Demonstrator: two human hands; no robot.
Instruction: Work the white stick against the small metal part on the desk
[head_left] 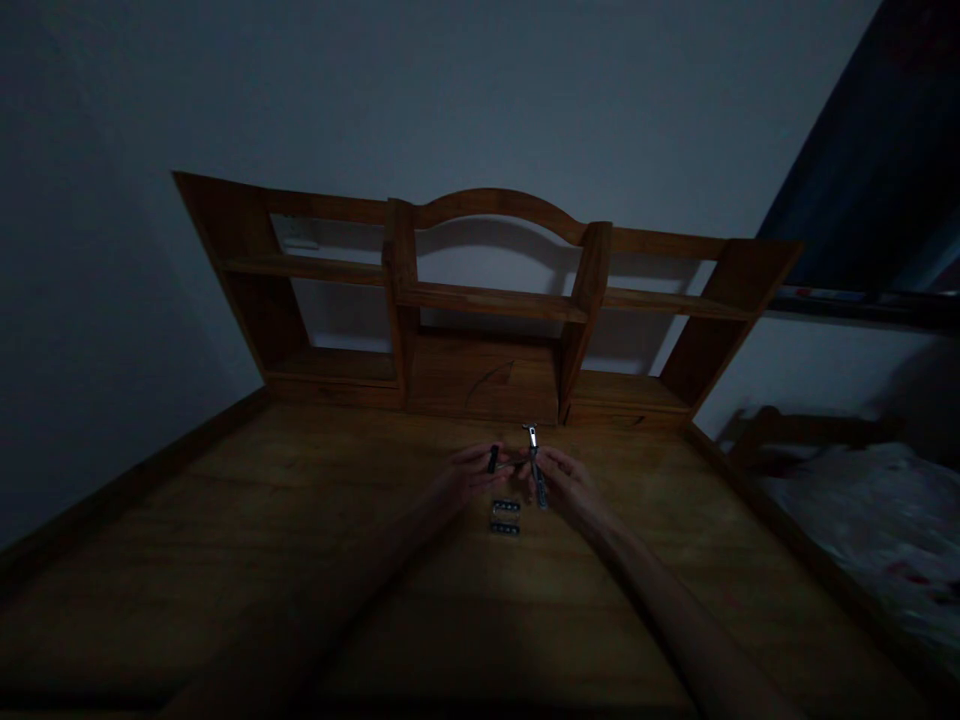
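Bare forearms [630, 562] reach forward to two hands close together. Between them stands a metal tool [533, 437], slightly tilted, silver head up, gripped by the right hand [564, 478]. The left hand [469, 470] pinches a black piece [493, 459] beside it; dim light leaves its exact kind uncertain. The step seems to be adjusting the tool; the next move calls for steady fingertips. Nearer, a small rack [505, 505] lies on the desk [262, 520], with a shelf [491, 301] behind.

Metal tool [535, 466] in right hand [568, 478], over desk [315, 500]
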